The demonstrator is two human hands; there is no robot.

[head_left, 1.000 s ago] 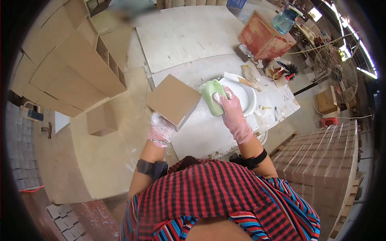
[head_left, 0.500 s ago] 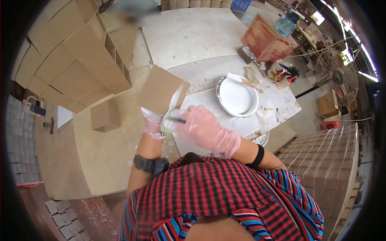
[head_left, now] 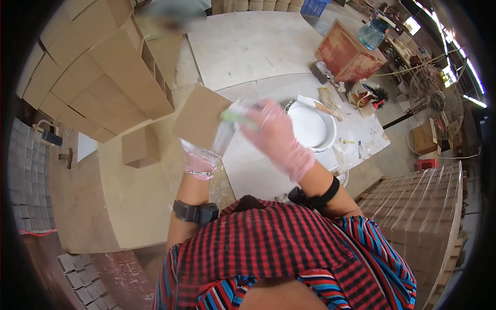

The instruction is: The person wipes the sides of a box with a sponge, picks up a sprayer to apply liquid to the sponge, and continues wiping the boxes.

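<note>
A brown cardboard box (head_left: 199, 120) is held up in front of me, its flat face toward me. At its near edge is my left hand (head_left: 198, 159) in a thin pink glove, gripping it, with the fingers hidden by the cardboard. My right hand (head_left: 274, 135), gloved alike, is closed on a brush (head_left: 241, 119) with a greenish body, blurred by motion. The brush is at the box's right side, where a wet whitish smear (head_left: 223, 138) shows. Just right of that hand stands a round basin (head_left: 311, 125) of white paste.
Stacked cardboard boxes (head_left: 98, 77) rise on the left, with one single box (head_left: 140, 147) nearer on the table. A wooden-handled spatula (head_left: 323, 107) lies across the basin rim. Behind stand a red-stained crate (head_left: 347, 51) and a water jug (head_left: 371, 34). A wrapped pallet (head_left: 413, 212) is at right.
My right hand and the brush have moved up and away from my left hand, along the box's right side. The box stays in my left hand, almost in place.
</note>
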